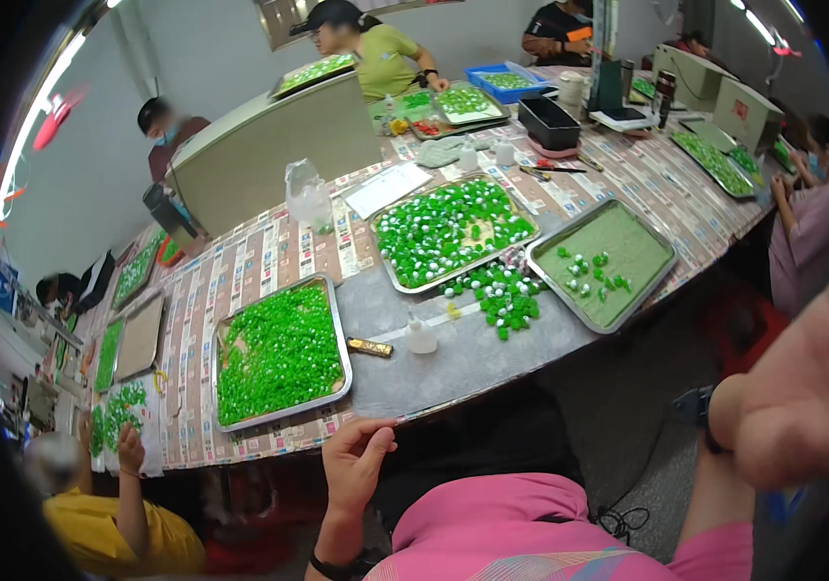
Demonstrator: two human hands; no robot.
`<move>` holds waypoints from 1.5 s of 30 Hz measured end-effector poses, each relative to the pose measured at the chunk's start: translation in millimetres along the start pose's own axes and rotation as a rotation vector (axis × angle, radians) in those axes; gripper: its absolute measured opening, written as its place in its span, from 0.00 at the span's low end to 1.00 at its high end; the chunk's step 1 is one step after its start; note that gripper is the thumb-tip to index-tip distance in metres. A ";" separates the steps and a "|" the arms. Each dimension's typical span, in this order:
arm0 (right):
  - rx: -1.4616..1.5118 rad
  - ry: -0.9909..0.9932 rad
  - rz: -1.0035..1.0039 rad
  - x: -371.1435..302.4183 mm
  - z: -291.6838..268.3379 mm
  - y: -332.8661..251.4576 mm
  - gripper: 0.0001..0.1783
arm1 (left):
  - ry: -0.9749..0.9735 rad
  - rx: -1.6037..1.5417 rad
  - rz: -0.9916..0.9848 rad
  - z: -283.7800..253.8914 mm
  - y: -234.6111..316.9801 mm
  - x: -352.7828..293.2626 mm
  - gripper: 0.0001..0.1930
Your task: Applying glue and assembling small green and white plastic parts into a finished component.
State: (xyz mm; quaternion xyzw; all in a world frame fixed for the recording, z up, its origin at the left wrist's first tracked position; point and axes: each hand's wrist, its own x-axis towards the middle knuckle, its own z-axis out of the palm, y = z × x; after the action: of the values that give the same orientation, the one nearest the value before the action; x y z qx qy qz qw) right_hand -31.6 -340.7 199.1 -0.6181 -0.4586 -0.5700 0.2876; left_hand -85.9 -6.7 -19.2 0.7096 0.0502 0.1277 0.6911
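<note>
Head view: left hand (354, 463) touches the near table edge (434, 402), fingers loosely spread, holding nothing. Right hand (802, 387) is raised at the right rim, open and empty. Three metal trays stand nearby: left tray (281, 353) and middle tray (453, 232) full of green pieces, right tray (603, 261) nearly bare. One small white bottle (420, 337) stands between them.

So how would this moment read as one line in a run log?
left hand: at table edge, empty | right hand: raised, off table | nearest: tray of green pieces
</note>
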 end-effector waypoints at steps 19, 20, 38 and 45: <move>-0.275 -0.821 0.921 -244.2 214.2 39.5 0.41 | -0.038 -0.011 -0.131 -15.1 -48.3 47.2 0.05; -0.236 -0.815 0.934 -243.3 219.9 39.7 0.41 | -0.043 -0.041 -0.153 -16.7 -49.3 49.0 0.05; -0.351 -0.739 1.075 -255.2 207.1 31.7 0.41 | -0.222 -0.164 -0.355 -30.7 -50.0 66.0 0.04; -0.296 -0.772 1.086 -246.3 193.2 30.1 0.43 | -0.143 -0.169 -0.278 -29.6 -45.4 64.3 0.05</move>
State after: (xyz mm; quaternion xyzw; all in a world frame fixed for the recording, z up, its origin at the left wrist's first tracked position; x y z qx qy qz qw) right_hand 97.9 -242.3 -70.1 -0.9525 -0.0703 -0.1403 0.2608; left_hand -26.7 39.7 -56.8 0.6425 0.0878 -0.0162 0.7611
